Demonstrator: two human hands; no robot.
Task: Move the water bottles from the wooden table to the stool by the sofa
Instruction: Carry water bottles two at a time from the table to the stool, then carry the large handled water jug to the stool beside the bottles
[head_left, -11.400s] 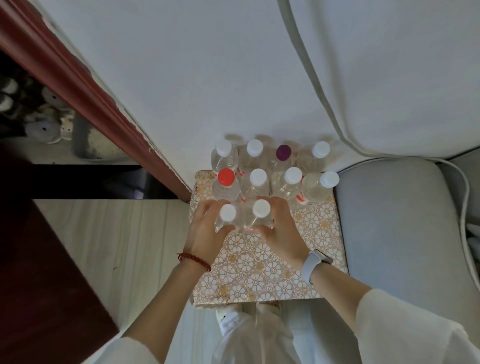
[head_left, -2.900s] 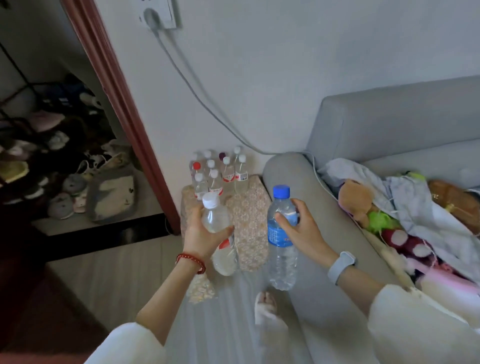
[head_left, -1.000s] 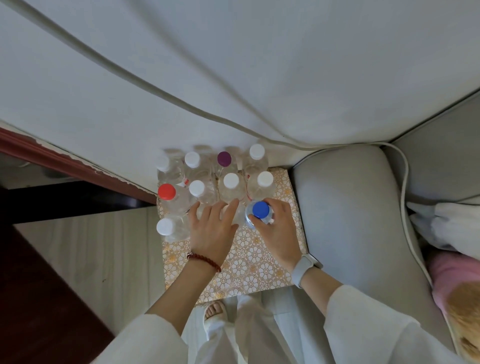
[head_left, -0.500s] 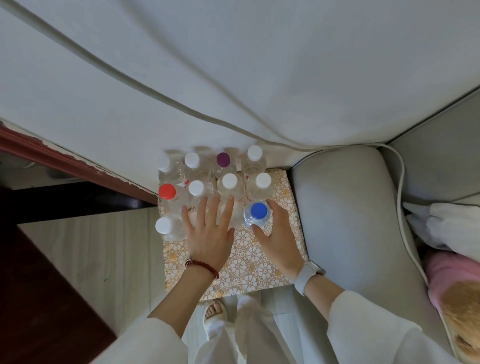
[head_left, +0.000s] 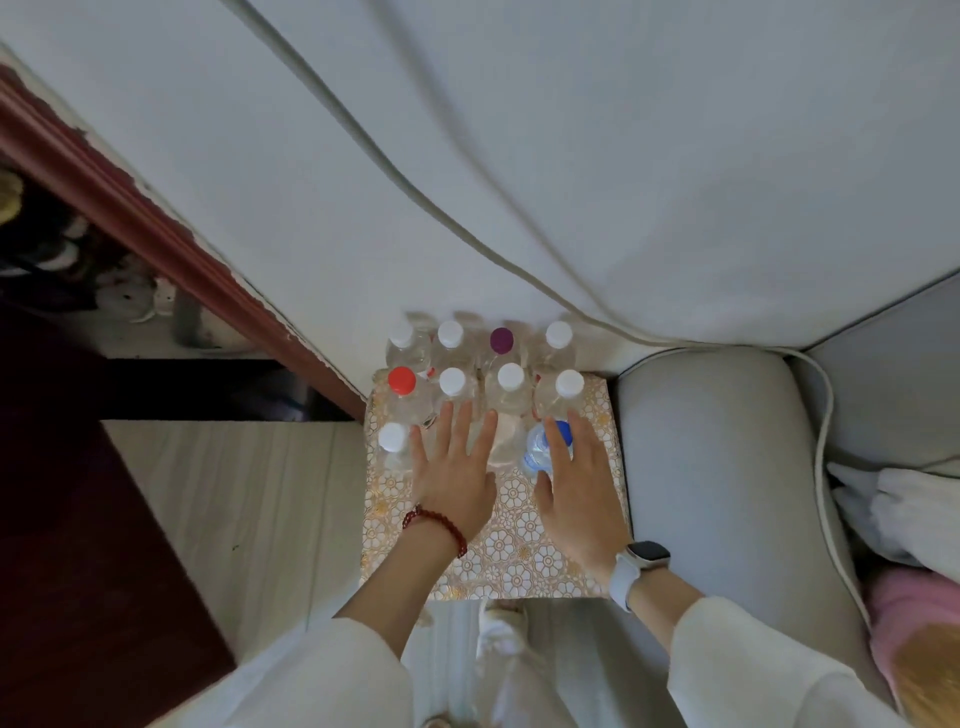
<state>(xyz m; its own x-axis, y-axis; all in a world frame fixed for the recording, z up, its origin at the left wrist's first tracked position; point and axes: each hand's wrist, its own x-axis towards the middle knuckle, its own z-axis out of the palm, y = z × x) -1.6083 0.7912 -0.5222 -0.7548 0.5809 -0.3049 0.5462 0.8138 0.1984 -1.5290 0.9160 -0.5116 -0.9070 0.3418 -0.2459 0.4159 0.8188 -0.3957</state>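
Several water bottles stand upright in rows at the back of the stool (head_left: 519, 551), which has a gold floral cover. Most caps are white, one is red (head_left: 401, 380) and one purple (head_left: 502, 339). In the front row a blue-capped bottle (head_left: 540, 451) stands on the right, a clear bottle (head_left: 505, 441) in the middle and a white-capped bottle (head_left: 392, 439) on the left. My left hand (head_left: 454, 480) hovers flat with fingers spread, just left of the clear bottle. My right hand (head_left: 579, 493) is open too, its fingers over the blue-capped bottle, not gripping it.
The grey sofa arm (head_left: 727, 467) presses against the stool's right side, with a white cable (head_left: 826, 441) draped over it. Behind the stool is a white wall, and a red door frame (head_left: 156, 244) lies at left. Pale wood floor (head_left: 234, 519) and a dark red rug (head_left: 78, 571) lie on the left.
Both hands have let go of the two bottles just set down in the front row and drawn back toward me, fingers spreading. The bottles stay standing.
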